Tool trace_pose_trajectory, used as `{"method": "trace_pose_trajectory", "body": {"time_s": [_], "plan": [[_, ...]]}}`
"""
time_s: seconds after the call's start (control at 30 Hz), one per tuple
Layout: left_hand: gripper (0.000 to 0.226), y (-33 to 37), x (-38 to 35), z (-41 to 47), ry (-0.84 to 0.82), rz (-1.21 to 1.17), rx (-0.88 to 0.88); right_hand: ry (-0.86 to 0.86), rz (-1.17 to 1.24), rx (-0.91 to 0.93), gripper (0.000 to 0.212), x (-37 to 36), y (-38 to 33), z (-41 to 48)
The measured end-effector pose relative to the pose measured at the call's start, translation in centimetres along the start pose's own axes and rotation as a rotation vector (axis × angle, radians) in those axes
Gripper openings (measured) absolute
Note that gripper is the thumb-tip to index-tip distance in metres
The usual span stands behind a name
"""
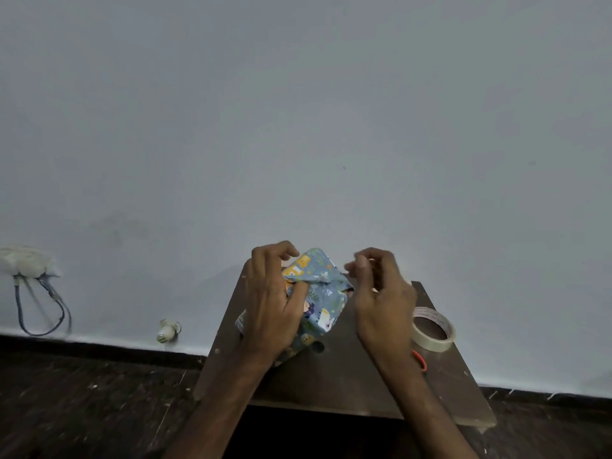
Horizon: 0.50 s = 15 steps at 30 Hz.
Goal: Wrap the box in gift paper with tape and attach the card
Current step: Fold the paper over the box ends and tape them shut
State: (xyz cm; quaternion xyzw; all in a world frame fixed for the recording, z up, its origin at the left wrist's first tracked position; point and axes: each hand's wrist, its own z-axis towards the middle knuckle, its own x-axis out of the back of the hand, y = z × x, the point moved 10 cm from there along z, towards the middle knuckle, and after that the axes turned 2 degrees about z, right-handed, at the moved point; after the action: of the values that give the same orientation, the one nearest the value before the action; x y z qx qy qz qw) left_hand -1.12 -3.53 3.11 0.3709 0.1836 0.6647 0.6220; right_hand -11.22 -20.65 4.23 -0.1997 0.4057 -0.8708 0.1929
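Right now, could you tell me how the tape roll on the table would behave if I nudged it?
The tape roll lies flat, so it would probably slide rather than roll. It is a hollow ring, so likely light. It sits near the edge of the table, so a push might send it off.

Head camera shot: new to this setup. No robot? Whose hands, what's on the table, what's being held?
No robot here: a person wears one camera on the head, looking down, so these are their own hands. The left hand grips a box wrapped in blue cartoon paper, over a small dark table. The right hand hovers beside it, fingers curled; whether it pinches tape is unclear. A tape roll lies at right, with something red half hidden by the forearm. No card shows.
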Motion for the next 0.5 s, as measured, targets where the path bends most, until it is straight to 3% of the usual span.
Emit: {"method": "trace_pose_trajectory", "body": {"time_s": [0.13, 0.2, 0.33, 0.47, 0.5], "plan": [[0.03, 0.3, 0.0, 0.0, 0.019, -0.068, 0.01, -0.001, 0.473, -0.406, 0.027, -3.9, 5.1, -3.0], [0.03, 1.1, 0.0, 0.0, 0.008, -0.096, 0.001, 0.01, 0.575, -0.513, 0.022, -5.6, 5.6, -4.0], [0.025, 1.5, -0.6, 0.2, -0.174, -0.155, -0.124, 0.144, 0.556, -0.432, 0.021, -4.2, 3.0, -1.7], [0.083, 0.4, -1.7, -1.3, -0.319, -0.156, -0.136, 0.164, 0.426, -0.344, 0.017, -3.2, 1.5, -0.4], [0.087, 0.3, -1.9, -1.5, -0.313, -0.141, -0.116, 0.157, 0.413, -0.356, 0.016, -3.4, 1.7, -0.6]]}}
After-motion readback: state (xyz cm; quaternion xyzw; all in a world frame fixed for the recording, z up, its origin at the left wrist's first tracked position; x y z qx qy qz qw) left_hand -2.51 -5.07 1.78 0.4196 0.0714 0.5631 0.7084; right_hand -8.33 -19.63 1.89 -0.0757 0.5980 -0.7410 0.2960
